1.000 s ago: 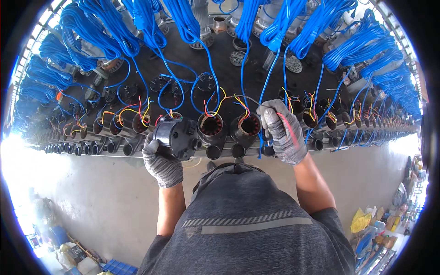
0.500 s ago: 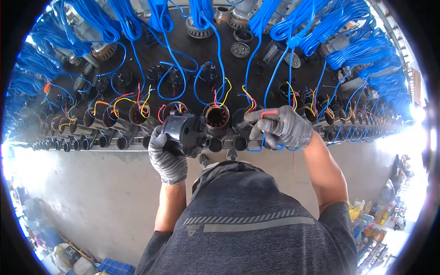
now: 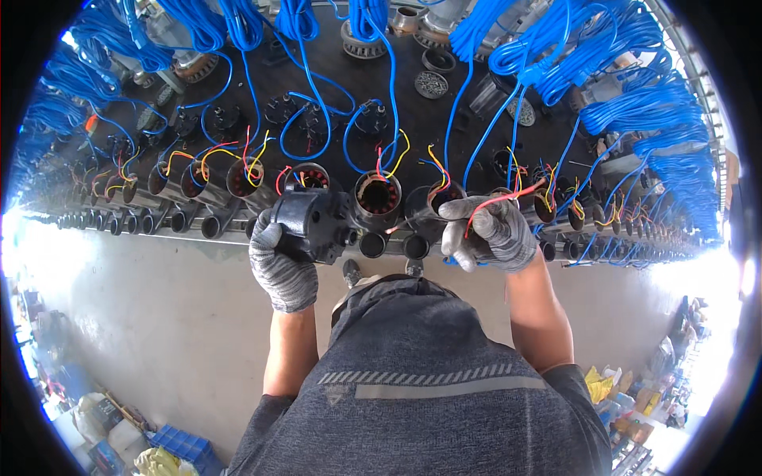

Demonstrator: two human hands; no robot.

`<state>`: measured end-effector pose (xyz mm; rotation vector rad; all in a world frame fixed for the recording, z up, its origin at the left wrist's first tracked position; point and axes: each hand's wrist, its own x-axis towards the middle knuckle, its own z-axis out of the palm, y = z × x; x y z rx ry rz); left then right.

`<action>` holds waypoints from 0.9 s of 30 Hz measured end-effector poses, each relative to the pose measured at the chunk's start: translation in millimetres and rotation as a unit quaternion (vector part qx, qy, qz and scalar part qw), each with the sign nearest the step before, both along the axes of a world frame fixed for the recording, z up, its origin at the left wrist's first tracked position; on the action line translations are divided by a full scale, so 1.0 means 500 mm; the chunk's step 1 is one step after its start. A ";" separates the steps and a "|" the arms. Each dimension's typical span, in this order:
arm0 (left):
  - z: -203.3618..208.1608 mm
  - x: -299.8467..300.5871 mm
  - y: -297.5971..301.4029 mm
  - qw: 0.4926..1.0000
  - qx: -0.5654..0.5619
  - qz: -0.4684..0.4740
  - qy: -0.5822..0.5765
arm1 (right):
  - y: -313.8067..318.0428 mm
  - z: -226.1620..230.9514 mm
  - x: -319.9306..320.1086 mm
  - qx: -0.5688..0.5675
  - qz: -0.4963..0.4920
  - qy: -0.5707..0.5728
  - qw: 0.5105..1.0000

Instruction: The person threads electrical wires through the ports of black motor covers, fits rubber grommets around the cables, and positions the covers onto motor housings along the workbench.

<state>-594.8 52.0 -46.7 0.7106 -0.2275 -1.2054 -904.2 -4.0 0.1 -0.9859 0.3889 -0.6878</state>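
Observation:
My left hand, in a grey knit glove, grips a black moulded round cover with holes and a stub on its right side. The cover hangs just in front of the row of open metal tubes. My right hand, gloved alike, has its fingers bent together around a red wire, which arcs over the fingers toward the tubes on the right. Between my hands stands an open motor tube with a reddish ring inside and yellow and red leads rising from it. Another tube sits left of the right fingertips.
Coiled blue cables hang along the far side of the dark bench. Black cable caps and a round dish of small metal parts lie on it. Behind me on the floor is a blue crate.
My right hand has come slightly lower, and much more of the red wire shows, stretched to the right. The left hand still grips the black cover. The whole view has shifted a little.

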 end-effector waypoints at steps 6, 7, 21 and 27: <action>0.032 -0.065 0.019 0.999 0.015 0.033 -0.010 | 0.006 0.030 -0.025 0.067 0.008 0.029 0.997; 0.039 -0.077 0.017 0.999 0.014 0.033 -0.007 | 0.005 0.027 -0.030 0.083 0.017 0.012 0.996; 0.068 -0.178 0.018 0.999 0.004 0.048 -0.012 | 0.026 -0.023 -0.090 -0.033 -0.107 0.119 0.987; 0.099 -0.201 0.011 0.998 0.022 0.044 -0.037 | 0.040 -0.012 -0.082 -0.204 -0.149 0.186 0.949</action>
